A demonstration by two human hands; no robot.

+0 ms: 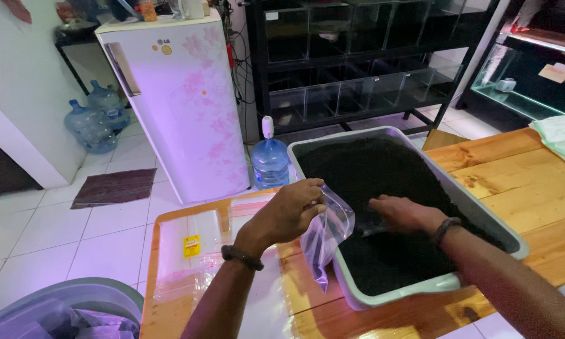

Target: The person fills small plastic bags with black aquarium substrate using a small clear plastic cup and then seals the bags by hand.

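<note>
Down at the near edge of the table [515, 188], the left hand [288, 213] is closed around the mouth of a clear plastic bag [326, 235], pinching it open against the rim of a grey tray [358, 295]. The bag hangs limp and crinkled over the tray's left wall. The right hand [403, 215] rests palm down in the tray, fingers sunk into the dark soil [370, 172] filling it; how far they curl cannot be told. Left of the tray lies a stack of flat clear bags [188, 248].
</note>
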